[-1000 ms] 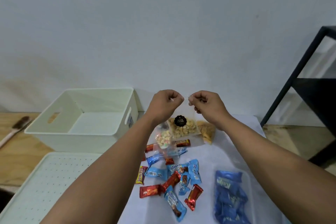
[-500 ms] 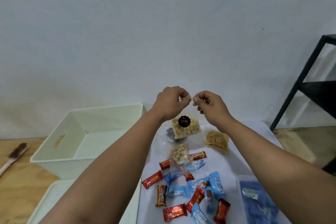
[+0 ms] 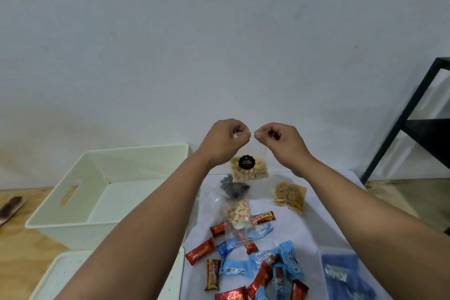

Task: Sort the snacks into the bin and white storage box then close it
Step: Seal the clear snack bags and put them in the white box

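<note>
Both bare forearms reach forward and upward, converging near the middle. The left hand (image 3: 225, 139) and right hand (image 3: 280, 140) are raised side by side, knuckles nearly touching, fingers curled, each pinching between thumb and forefinger.

The open-topped white plastic storage box (image 3: 102, 192) at centre left stands unblocked from above; scattered red and blue wrapped snacks (image 3: 253, 258) crowd the lower centre.
</note>
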